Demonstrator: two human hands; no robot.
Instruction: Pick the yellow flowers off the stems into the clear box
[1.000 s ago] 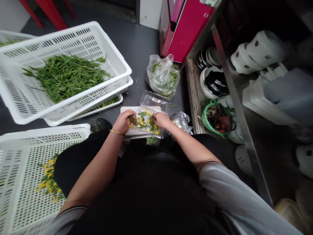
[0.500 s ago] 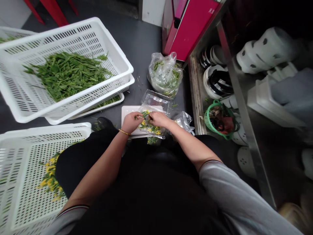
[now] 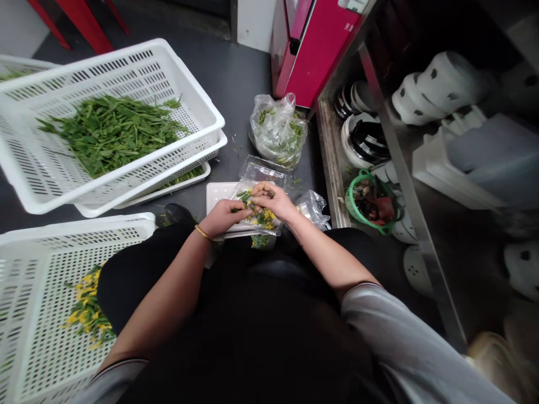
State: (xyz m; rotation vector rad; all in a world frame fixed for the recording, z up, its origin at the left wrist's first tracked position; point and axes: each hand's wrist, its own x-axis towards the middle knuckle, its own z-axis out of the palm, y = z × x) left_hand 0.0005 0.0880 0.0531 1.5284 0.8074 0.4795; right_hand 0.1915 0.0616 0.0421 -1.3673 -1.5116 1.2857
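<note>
My left hand (image 3: 225, 217) is closed, with green flower stems at its fingertips, over an open clear plastic box (image 3: 275, 229). Close beside it, my right hand (image 3: 275, 202) has its fingers bent together above the same box; whatever they pinch is too small to make out. Inside the box lie yellow-flowered greens (image 3: 266, 216), partly hidden by my hands. The box rests over a white tray (image 3: 214, 193), and its clear lid (image 3: 265, 169) is tipped back on the far side.
At the left, a white crate (image 3: 202, 120) of leafy greens (image 3: 118, 129) tops other crates. Nearer, another crate (image 3: 46, 292) holds yellow flowers (image 3: 87, 306). A plastic bag (image 3: 280, 132) of greens stands ahead. On the right are a metal shelf (image 3: 415, 196) and green basket (image 3: 351, 207).
My hands have come closer together over the box. The left has lowered and turned its fingertips to the right; the right has lifted its fingers. The whole view has shifted slightly.
</note>
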